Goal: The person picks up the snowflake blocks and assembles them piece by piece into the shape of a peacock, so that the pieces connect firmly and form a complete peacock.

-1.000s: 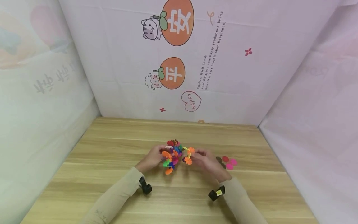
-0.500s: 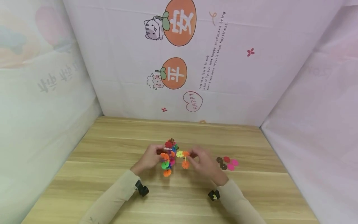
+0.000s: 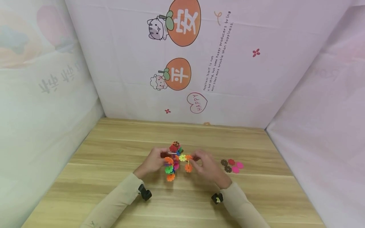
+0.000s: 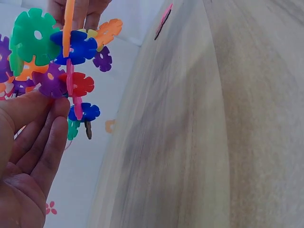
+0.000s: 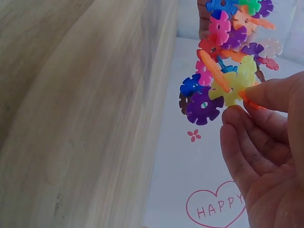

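Note:
A multicoloured model of interlocking notched plastic discs (image 3: 176,158) is held up between my hands over the table. My left hand (image 3: 153,160) grips its left side; in the left wrist view, thumb and fingertips pinch by a purple disc (image 4: 51,80). On the other side my right hand (image 3: 209,166) pinches an orange disc (image 5: 251,98) between thumb and fingers, beside yellow discs (image 5: 226,88). Another orange disc (image 3: 188,168) hangs below those fingers. In the right wrist view a purple disc (image 5: 204,105) sits at the model's near end. My left fingertips are partly hidden behind discs.
Several loose discs, brown, red and pink (image 3: 235,169), lie flat on the wooden table (image 3: 114,139), right of my right hand. White printed cloth walls (image 3: 128,63) enclose the table at the back and both sides.
The model's yellow and orange end has turned, so a yellow disc now faces up, and my right hand has shifted its fingers there. My left hand moved slightly left. Little differs over the last half second.

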